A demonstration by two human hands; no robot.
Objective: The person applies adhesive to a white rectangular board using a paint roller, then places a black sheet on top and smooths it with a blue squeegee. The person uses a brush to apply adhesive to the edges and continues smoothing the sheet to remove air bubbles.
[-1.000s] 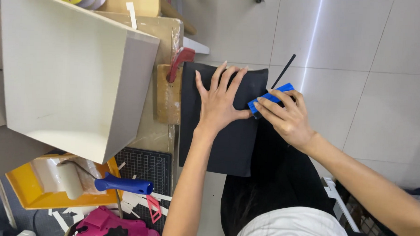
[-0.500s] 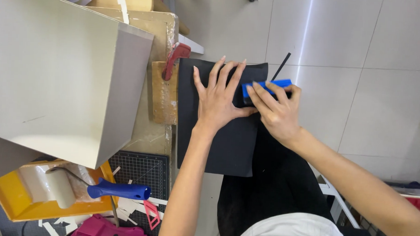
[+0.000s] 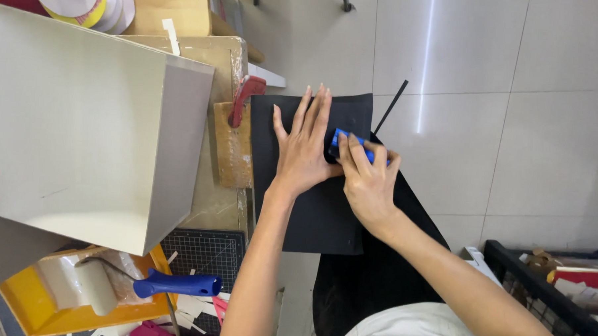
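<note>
A black sheet (image 3: 310,215) lies on my lap, reaching from the bench edge toward my body. My left hand (image 3: 304,145) presses flat on it with fingers spread. My right hand (image 3: 366,180) grips a small blue tool (image 3: 345,140) and holds it against the sheet right beside my left hand. A thin black strip (image 3: 390,106) sticks out past the sheet's far right corner.
A large grey box (image 3: 95,121) fills the bench at left. A wooden block (image 3: 232,146) with a red clamp (image 3: 246,96) sits by the sheet. A blue-handled paint roller (image 3: 175,284) rests in a yellow tray (image 3: 22,304). A black crate (image 3: 546,296) stands at lower right.
My right hand has slid the blue tool leftward across the black sheet, closer to my left hand. The left hand stays pressed flat in about the same place.
</note>
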